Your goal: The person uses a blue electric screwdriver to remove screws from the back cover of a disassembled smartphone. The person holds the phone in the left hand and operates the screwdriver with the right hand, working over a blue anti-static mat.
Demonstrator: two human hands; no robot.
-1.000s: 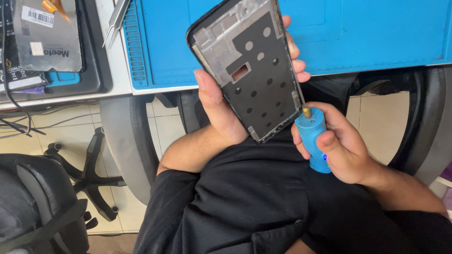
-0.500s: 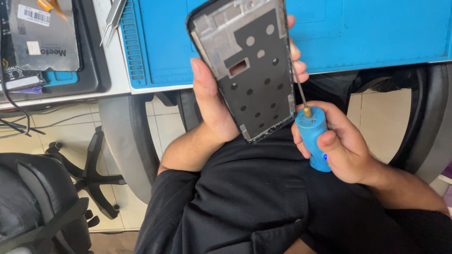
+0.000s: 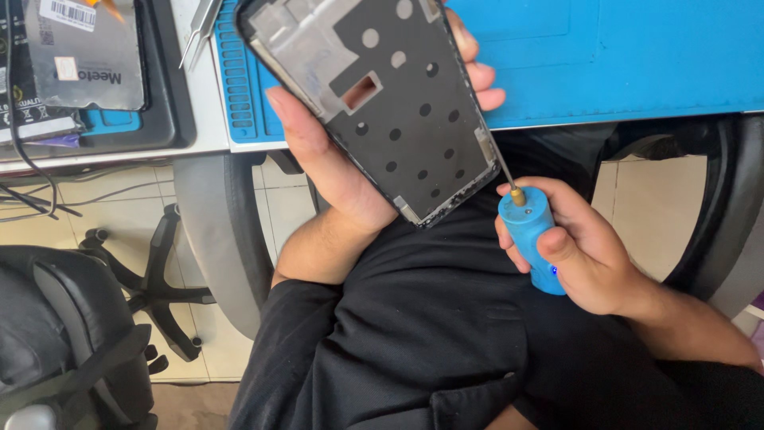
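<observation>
The left hand (image 3: pixel 334 159) grasps a phone frame (image 3: pixel 382 103), thumb along its left edge and fingers wrapped behind, their tips showing past the right edge. The frame is held tilted above the person's lap, its upper part in front of the near edge of the blue mat (image 3: pixel 621 56) on the table (image 3: pixel 119 151). Its grey inner side faces up, dotted with round holes and one rectangular cutout.

The right hand (image 3: pixel 581 255) is clenched around a blue electric screwdriver (image 3: pixel 532 239), thumb pressed on its side near a small lit blue dot. The thin bit (image 3: pixel 500 163) rises from a brass collar and meets the lower right edge of the frame.

On the table, at the mat's left edge, lie metal tweezers (image 3: pixel 199 32). Further left a black tray (image 3: pixel 159 119) holds a grey flat part with a barcode sticker (image 3: pixel 79 56). Black cables (image 3: pixel 32 191) hang off the table's near edge. A black office chair (image 3: pixel 72 342) stands on the tiled floor (image 3: pixel 103 223) at the lower left.
</observation>
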